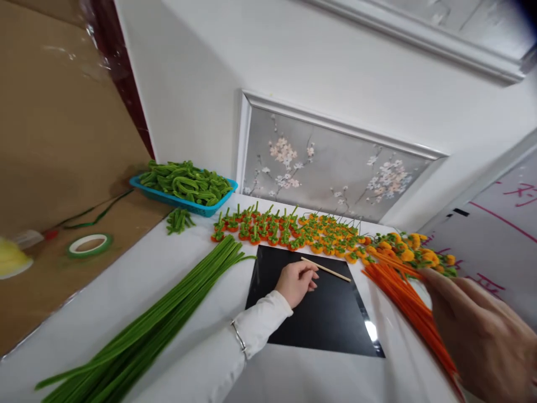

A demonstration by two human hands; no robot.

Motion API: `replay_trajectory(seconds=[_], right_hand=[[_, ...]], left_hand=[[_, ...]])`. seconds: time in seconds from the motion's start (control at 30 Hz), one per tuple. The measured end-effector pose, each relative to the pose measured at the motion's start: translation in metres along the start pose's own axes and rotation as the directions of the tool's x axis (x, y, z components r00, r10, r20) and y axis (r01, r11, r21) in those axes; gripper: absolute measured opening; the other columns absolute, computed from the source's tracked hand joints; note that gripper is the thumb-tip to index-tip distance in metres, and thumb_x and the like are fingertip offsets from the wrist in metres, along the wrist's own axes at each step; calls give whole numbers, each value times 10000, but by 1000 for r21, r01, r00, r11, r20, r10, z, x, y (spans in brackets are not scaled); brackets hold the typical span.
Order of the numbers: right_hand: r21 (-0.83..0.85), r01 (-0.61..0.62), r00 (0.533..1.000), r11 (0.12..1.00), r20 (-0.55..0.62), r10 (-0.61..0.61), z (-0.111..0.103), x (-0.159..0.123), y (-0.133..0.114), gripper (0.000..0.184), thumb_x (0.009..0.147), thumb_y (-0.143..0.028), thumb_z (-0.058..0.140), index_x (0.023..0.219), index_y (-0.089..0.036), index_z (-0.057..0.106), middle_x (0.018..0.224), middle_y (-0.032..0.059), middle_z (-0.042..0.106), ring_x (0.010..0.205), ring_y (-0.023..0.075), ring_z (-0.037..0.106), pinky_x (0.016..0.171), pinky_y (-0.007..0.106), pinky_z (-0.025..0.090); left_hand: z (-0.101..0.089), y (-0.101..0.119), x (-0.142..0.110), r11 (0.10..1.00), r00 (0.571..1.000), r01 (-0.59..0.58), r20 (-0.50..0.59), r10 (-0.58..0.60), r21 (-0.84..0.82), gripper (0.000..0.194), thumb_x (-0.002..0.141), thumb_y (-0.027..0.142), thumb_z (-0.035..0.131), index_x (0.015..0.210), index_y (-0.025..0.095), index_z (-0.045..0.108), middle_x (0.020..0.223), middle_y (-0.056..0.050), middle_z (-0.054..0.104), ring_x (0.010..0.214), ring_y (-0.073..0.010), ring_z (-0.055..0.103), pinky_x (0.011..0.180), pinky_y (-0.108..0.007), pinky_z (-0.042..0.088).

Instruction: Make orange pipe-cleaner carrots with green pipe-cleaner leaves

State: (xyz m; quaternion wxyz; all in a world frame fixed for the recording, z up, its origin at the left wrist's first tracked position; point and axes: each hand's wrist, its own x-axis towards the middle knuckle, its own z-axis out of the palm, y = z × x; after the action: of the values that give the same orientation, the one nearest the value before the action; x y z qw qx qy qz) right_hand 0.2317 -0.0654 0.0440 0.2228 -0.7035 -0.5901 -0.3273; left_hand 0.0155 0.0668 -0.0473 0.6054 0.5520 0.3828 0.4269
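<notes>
My left hand, in a white sleeve, rests over the black mat with its fingers curled in, and I see nothing in them. Just beyond its knuckles lies a thin wooden stick, partly hidden by the hand. At the right, my right hand reaches over a bundle of orange pipe cleaners. Its thumb and fingertips are pinched together at the upper strands. A bundle of long green pipe cleaners lies left of the mat.
Behind the mat stand rows of small orange-red pieces with green stems and yellow-orange ones. Yellow-orange pieces pile up at right. A blue tray holds green twisted pieces. Green tape lies on cardboard at left.
</notes>
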Motion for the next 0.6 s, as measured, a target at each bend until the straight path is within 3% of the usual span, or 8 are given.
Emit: replay_trajectory(seconds=[0.07,0.13,0.2,0.27,0.37,0.5,0.6], right_hand=[[-93,68,997,993,46,-64,-4,8,-23,314,913,-403,361,991,-273,636,846,64,666,663,207,580,505,286,287],[-102,80,979,992,195,-59,1,12,-47,233,902,-331,402,952,-255,617,804,51,669,636,190,590,500,272,272],[-2,34,910,999,412,-30,16,9,-71,198,885,-208,407,988,-237,574,796,35,673,584,164,595,472,258,237],[206,-48,840,977,538,-73,36,3,-91,197,898,-172,360,924,-194,554,756,44,670,561,144,596,463,247,240],[441,-209,795,873,596,-111,58,-5,-111,231,914,-193,314,866,-170,539,676,53,646,568,153,596,484,236,297],[665,-356,737,657,632,-239,70,-6,-112,260,923,-253,295,821,-173,520,574,10,589,472,117,546,456,206,351],[724,-461,749,513,628,-211,79,-1,-102,242,905,-292,332,825,-166,522,672,28,596,531,111,564,454,189,405]], left_hand=[[-1,2,1,1000,1000,2,19,-2,-17,137,750,142,545,823,108,656,715,-42,632,482,-70,559,472,-190,463],[-1,7,0,999,999,3,53,-1,-38,149,755,181,573,848,110,665,757,-59,647,533,-81,577,490,-190,469],[0,12,-1,996,995,8,100,0,-85,189,770,239,590,888,118,674,860,-90,664,673,-116,618,549,-201,493],[1,16,-4,973,988,55,151,-21,-225,254,784,318,597,938,131,675,973,-114,663,845,-164,628,640,-236,518],[2,19,-5,927,990,89,131,-43,-364,277,735,317,672,941,131,676,989,-117,667,915,-198,615,670,-250,515],[0,20,-1,882,991,132,30,-133,-452,122,751,230,656,808,123,649,792,-83,673,758,-164,636,631,-241,509],[-2,23,4,871,989,123,-18,-149,-475,76,816,185,581,783,123,611,686,-32,619,652,-107,616,654,-230,516]])
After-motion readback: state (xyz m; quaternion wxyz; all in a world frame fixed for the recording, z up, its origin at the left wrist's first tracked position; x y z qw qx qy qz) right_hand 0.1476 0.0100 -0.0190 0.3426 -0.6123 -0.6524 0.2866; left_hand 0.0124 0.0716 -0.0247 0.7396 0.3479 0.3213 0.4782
